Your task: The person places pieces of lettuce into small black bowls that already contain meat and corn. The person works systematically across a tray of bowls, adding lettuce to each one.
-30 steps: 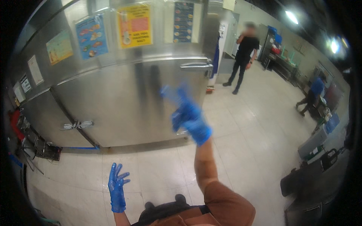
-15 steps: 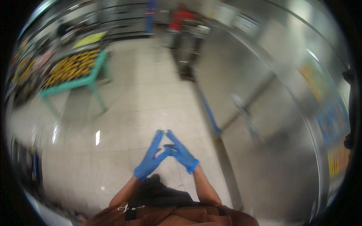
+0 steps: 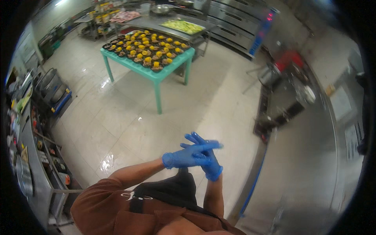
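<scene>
Both my hands wear blue gloves and meet in front of my body, above the floor. My left hand (image 3: 184, 157) reaches across to the right with its fingers stretched out, lying over the right palm or fingers. Underneath and crossing it, my right hand (image 3: 212, 169) points up and to the left, fingers extended and apart. No object shows in either hand. Part of the right palm is hidden behind the left hand. Well ahead of them stands a green table (image 3: 159, 75) crowded with dark bowls of food (image 3: 145, 53) topped with yellow pieces.
A steel counter behind the table bears a tray of green slices (image 3: 182, 26) and a metal bowl (image 3: 162, 9). Deck ovens (image 3: 235, 25) stand at the back. A steel cabinet (image 3: 290, 164) runs along my right; a steel counter with shelves (image 3: 39, 164) is at left.
My hands have gone from fingertips pointing together to crossed, left over right. The view has turned left, bringing the green table nearer the middle.
</scene>
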Available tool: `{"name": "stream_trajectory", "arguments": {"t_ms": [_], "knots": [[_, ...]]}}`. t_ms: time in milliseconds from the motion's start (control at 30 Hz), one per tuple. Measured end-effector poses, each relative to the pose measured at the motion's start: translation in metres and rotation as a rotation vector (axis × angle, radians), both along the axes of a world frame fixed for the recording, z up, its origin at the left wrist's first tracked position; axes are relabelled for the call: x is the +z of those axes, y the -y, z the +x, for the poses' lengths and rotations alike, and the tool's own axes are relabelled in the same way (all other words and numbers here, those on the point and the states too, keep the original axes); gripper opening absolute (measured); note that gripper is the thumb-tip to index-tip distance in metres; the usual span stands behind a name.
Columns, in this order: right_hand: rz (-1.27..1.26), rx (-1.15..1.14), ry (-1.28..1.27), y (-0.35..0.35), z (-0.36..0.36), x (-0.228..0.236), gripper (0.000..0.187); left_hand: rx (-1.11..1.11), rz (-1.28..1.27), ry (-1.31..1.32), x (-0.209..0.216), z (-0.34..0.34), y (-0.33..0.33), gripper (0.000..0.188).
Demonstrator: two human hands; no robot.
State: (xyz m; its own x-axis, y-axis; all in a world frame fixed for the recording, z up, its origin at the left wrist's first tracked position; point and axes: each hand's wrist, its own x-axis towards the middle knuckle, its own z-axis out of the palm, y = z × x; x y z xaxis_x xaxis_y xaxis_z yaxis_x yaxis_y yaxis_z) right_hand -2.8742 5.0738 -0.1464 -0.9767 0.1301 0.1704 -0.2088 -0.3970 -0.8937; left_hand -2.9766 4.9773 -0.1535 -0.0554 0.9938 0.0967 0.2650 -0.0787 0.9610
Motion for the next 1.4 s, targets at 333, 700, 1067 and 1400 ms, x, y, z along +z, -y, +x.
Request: {"name": "stream_trajectory", "arguments": {"t_ms": [333, 700, 1067, 1400], "knots": [[0.385, 0.687, 0.293, -0.191, -0.344, -0.018, 0.081, 1.046, 0.101, 0.358, -0.019, -0.222, -0.09, 0.07], [0.636, 0.142, 0.381, -0.5, -0.543, -0.089, 0.043, 1.097, 0.041, 0.444, -0.037, -0.472, -0.315, 0.036], [0.728, 0.045, 0.383, -0.799, -0.802, -0.166, 0.044, 1.312, -0.1, 0.281, -0.009, -0.703, -0.511, 0.031], [1.096, 0.174, -0.073, -0.878, -1.201, -0.116, 0.042, 1.772, 0.047, 0.636, -0.044, -0.781, -0.603, 0.032]]}}
